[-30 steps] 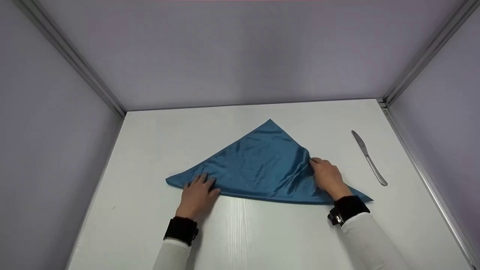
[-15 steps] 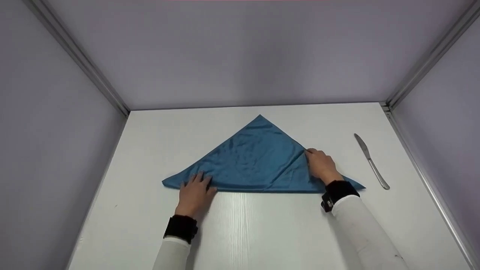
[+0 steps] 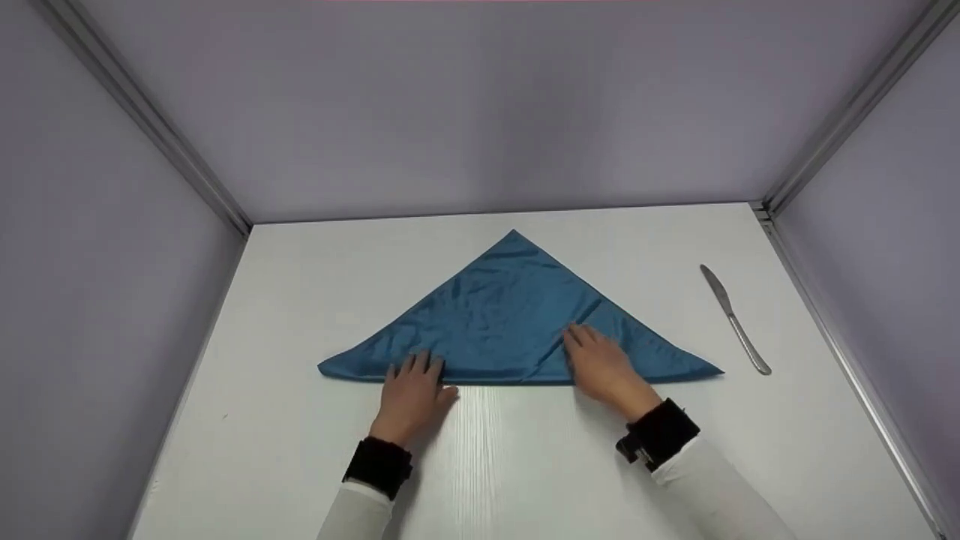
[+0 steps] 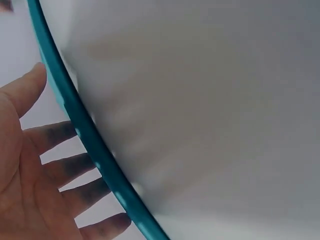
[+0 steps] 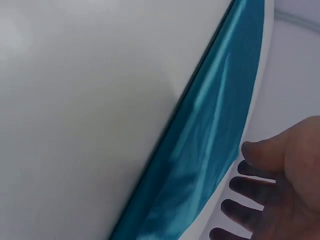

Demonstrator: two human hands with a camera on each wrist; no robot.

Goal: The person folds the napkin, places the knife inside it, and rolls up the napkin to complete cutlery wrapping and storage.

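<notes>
- The left hand lies flat on the near edge of the blue cloth, toward its left corner. Its fingers are straight and a little spread, pressing the fabric down rather than gripping it; the palm rests on the white table.
- The cloth is folded into a triangle in the middle of the table. Its long folded edge runs left to right, just in front of both hands, and its apex points away from the person.
- A crease slants from the near edge up toward the right slope of the triangle. It sits just left of the right hand, between the two hands.
- The right hand lies flat on the cloth, right of centre, fingers extended and close together, holding nothing. Of the two it is nearer the crease, and nearer the right corner.
- A table knife lies well apart from the cloth, at the right, blade pointing away, untouched.
- Grey walls enclose the table on three sides.
</notes>
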